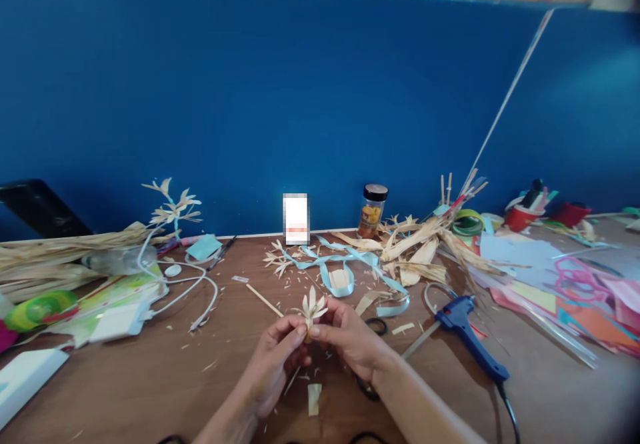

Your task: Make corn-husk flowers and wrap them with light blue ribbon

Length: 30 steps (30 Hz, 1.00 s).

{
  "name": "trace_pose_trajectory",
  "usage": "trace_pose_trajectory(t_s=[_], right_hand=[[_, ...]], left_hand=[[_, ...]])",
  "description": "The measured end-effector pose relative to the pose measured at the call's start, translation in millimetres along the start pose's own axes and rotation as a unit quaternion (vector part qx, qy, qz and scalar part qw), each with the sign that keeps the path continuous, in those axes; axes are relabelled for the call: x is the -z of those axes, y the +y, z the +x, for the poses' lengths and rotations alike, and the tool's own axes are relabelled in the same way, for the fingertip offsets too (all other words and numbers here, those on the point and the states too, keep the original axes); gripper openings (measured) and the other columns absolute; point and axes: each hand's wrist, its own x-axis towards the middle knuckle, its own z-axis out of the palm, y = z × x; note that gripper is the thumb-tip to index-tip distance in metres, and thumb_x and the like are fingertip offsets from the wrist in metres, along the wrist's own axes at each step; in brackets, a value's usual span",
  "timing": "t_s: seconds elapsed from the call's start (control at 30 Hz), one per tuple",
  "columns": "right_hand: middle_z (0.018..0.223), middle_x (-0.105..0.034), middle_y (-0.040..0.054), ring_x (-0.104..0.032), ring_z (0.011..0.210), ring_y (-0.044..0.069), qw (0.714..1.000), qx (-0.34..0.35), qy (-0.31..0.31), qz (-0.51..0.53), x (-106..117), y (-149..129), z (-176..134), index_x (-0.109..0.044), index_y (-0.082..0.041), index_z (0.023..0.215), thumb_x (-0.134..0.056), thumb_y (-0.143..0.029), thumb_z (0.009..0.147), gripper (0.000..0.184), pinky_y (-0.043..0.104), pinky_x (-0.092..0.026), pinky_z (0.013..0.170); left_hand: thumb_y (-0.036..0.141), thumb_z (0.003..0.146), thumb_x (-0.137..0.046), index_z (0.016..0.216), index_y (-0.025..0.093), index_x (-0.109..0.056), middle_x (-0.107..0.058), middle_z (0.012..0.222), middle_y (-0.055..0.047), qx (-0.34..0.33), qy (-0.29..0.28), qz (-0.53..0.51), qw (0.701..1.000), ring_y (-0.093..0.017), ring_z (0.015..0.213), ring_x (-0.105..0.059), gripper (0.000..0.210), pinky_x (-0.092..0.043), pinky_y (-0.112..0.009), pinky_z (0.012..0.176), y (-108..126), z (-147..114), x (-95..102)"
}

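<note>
Between both hands, low over the brown table, is a small cream flower made of dried husk petals (pixel 313 305). My left hand (pixel 280 351) pinches its base between thumb and fingers. From the other side, my right hand (pixel 347 334) also closes on the base, thumb beside the left thumb. The petals point up and fan out; the lowest part is hidden by my fingers. A thin wooden stick (pixel 264 300) lies just beyond my left hand. Partly under my right forearm are black-handled scissors (pixel 369 391). A husk scrap (pixel 314 399) lies nearer to me.
A blue glue gun (pixel 470 337) lies on the right with its cord. Light-blue ribbon (pixel 345 257) curls behind my hands near a jar (pixel 373 212). Dried husks (pixel 420 247) pile at the back right. Husk flowers on a stem (pixel 175 211) and a white cable (pixel 213 291) are left.
</note>
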Motion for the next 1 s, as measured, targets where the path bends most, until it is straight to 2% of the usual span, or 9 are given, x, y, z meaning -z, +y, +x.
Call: trace_pose_trajectory(t_s=[0.2, 0.47, 0.73, 1.0], right_hand=[[0.083, -0.059, 0.0006, -0.055, 0.076, 0.012, 0.997, -0.012, -0.058, 0.050, 2, -6, -4, -0.059, -0.016, 0.091, -0.077, -0.021, 0.055, 0.040, 0.025, -0.041, 0.074], [0.077, -0.059, -0.0006, -0.054, 0.072, 0.011, 0.994, -0.012, -0.103, -0.024, 7, -13, -8, -0.061, -0.015, 0.084, -0.074, -0.025, 0.059, 0.030, 0.025, -0.041, 0.072], [0.071, -0.055, -0.0026, -0.054, 0.070, 0.012, 0.990, -0.016, -0.116, -0.076, 10, -20, -10, -0.060, -0.015, 0.075, -0.074, -0.026, 0.057, 0.025, 0.025, -0.041, 0.070], [0.068, -0.055, -0.0027, -0.052, 0.066, 0.011, 0.991, -0.013, -0.088, -0.105, 12, -21, -9, -0.060, -0.015, 0.073, -0.074, -0.029, 0.058, 0.025, 0.024, -0.041, 0.068]], left_hand=[[0.024, 0.071, -0.063, 0.066, 0.014, -0.059, -0.052, 0.063, 0.001, 0.020, -0.062, 0.029, 0.997, -0.007, 0.053, -0.044, 0.011, -0.040, -0.019, 0.051, 4, -3, -1.9], [0.029, 0.072, -0.061, 0.068, 0.015, -0.061, -0.048, 0.058, 0.001, 0.033, -0.083, 0.067, 0.994, -0.008, 0.053, -0.041, 0.015, -0.039, -0.021, 0.052, 2, -5, -0.7], [0.033, 0.070, -0.062, 0.063, 0.014, -0.061, -0.048, 0.057, 0.001, 0.042, -0.120, 0.111, 0.986, -0.008, 0.051, -0.041, 0.020, -0.036, -0.021, 0.053, 5, -5, -3.1], [0.035, 0.067, -0.065, 0.060, 0.014, -0.061, -0.047, 0.056, 0.001, 0.042, -0.096, 0.115, 0.988, -0.008, 0.051, -0.040, 0.023, -0.038, -0.021, 0.051, 6, -5, -5.4]])
